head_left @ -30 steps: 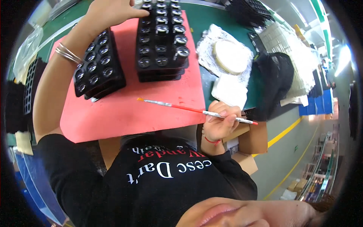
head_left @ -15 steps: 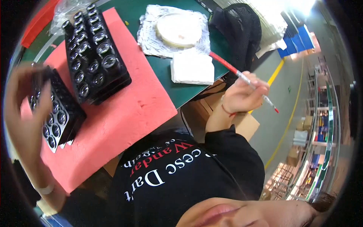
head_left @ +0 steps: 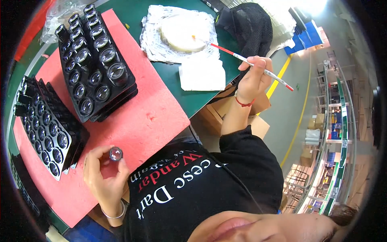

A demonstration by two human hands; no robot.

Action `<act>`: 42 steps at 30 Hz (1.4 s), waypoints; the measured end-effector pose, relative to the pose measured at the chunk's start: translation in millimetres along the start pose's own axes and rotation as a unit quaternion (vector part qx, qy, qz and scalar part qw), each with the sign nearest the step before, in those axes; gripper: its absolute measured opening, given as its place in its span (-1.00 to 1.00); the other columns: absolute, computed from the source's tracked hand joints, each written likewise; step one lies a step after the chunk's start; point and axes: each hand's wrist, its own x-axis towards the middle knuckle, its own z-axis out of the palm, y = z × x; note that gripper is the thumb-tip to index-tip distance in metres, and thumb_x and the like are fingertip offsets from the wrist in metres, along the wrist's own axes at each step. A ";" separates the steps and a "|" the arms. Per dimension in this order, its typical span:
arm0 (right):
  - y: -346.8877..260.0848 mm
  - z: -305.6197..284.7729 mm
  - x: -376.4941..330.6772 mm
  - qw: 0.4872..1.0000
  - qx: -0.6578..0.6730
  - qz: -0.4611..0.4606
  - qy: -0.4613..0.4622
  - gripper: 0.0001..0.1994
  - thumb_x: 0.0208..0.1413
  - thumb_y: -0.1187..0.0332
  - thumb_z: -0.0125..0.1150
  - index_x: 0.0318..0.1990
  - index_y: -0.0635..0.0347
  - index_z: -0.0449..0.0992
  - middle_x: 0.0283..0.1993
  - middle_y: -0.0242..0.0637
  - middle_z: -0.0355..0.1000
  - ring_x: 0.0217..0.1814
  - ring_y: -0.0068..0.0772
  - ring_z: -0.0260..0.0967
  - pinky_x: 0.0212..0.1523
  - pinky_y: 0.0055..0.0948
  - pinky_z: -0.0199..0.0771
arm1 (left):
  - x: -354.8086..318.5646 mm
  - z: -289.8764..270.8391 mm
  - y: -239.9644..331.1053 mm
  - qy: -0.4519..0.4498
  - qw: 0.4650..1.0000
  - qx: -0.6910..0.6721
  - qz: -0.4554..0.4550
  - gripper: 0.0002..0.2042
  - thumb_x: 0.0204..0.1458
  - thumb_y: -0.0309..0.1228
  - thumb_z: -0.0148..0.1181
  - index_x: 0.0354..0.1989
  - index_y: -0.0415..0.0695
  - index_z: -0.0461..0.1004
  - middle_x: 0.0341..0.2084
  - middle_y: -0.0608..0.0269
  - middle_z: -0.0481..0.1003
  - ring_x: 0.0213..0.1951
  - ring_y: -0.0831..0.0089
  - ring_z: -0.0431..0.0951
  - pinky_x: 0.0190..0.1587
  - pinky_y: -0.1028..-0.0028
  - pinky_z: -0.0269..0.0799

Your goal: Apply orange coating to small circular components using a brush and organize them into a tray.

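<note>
My left hand (head_left: pixel 102 173) pinches a small black round lens (head_left: pixel 115 153) between thumb and fingers, above the near edge of a pink foam mat (head_left: pixel 149 117). In my right hand (head_left: pixel 255 76) is a thin red and white paintbrush (head_left: pixel 225 50). The brush's orange-tinted tip lies over a round cream-coloured dish or pad (head_left: pixel 179 34); whether it touches cannot be made out. That round piece rests on crumpled printed paper (head_left: pixel 149 40). Left of my hands, one black tray stack (head_left: pixel 117 94) and another tray stack (head_left: pixel 78 141) hold several similar lenses.
A folded white cloth or tissue pad (head_left: pixel 202 75) lies on the green tabletop (head_left: pixel 197 101). Behind it sits a black mesh bag (head_left: pixel 250 28). Cardboard boxes (head_left: pixel 258 126) stand below the table edge. Clear plastic wrapping (head_left: pixel 60 18) is at the far left; shelving (head_left: pixel 334 121) lines the right.
My left hand has moved from the left tray stack toward me and now holds a lens. My right hand has moved up and left, bringing the brush tip over the round piece.
</note>
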 end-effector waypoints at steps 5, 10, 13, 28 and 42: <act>7.4 -4.6 -4.6 0.901 0.400 0.126 0.115 -0.79 0.12 0.28 -0.12 -0.45 0.18 0.37 -0.49 -0.31 0.38 -0.45 -0.49 0.28 -0.41 -0.55 0.26 | -7.5 -7.1 -1.8 0.021 0.991 -0.071 -0.111 -0.76 -0.32 -0.63 0.16 -0.37 -0.29 0.42 -0.50 0.20 0.44 -0.47 0.49 0.42 -0.44 0.61 0.35; -23.6 13.0 -32.6 0.824 0.539 0.170 0.028 -0.73 0.18 0.17 -0.27 -0.46 0.12 0.21 -0.62 -0.35 0.26 -0.56 -0.49 0.05 -0.43 -0.48 0.05 | -2.6 -11.8 0.8 0.035 0.954 -0.230 -0.191 -0.77 -0.26 -0.61 0.22 -0.34 -0.32 0.44 -0.52 0.25 0.48 -0.48 0.61 0.45 -0.48 0.69 0.34; -57.1 42.3 -62.3 0.796 0.571 0.192 -0.062 -0.70 0.19 0.13 -0.34 -0.46 0.11 0.14 -0.71 -0.37 0.13 -0.63 -0.51 0.00 -0.52 -0.47 -0.02 | -5.8 -16.0 -7.6 0.044 0.940 -0.280 -0.188 -0.78 -0.25 -0.58 0.24 -0.36 -0.34 0.44 -0.52 0.24 0.49 -0.46 0.61 0.48 -0.47 0.70 0.35; -65.1 67.1 -84.6 0.875 0.456 0.092 -0.132 -0.72 0.19 0.18 -0.36 -0.46 0.16 0.13 -0.78 -0.33 0.16 -0.81 -0.53 0.00 -0.70 -0.56 -0.01 | -11.0 -16.7 -16.8 0.038 0.936 -0.309 -0.161 -0.78 -0.24 -0.52 0.26 -0.37 -0.32 0.44 -0.53 0.22 0.50 -0.49 0.60 0.49 -0.47 0.69 0.40; -62.6 65.3 -84.1 0.878 0.444 0.105 -0.147 -0.72 0.21 0.17 -0.40 -0.43 0.10 0.17 -0.76 -0.44 0.09 -0.73 -0.63 -0.10 -0.60 -0.58 -0.08 | -10.2 -22.4 -17.8 -0.039 0.899 -0.410 -0.152 -0.78 -0.17 -0.59 0.18 -0.29 -0.34 0.42 -0.46 0.23 0.49 -0.43 0.64 0.45 -0.37 0.68 0.35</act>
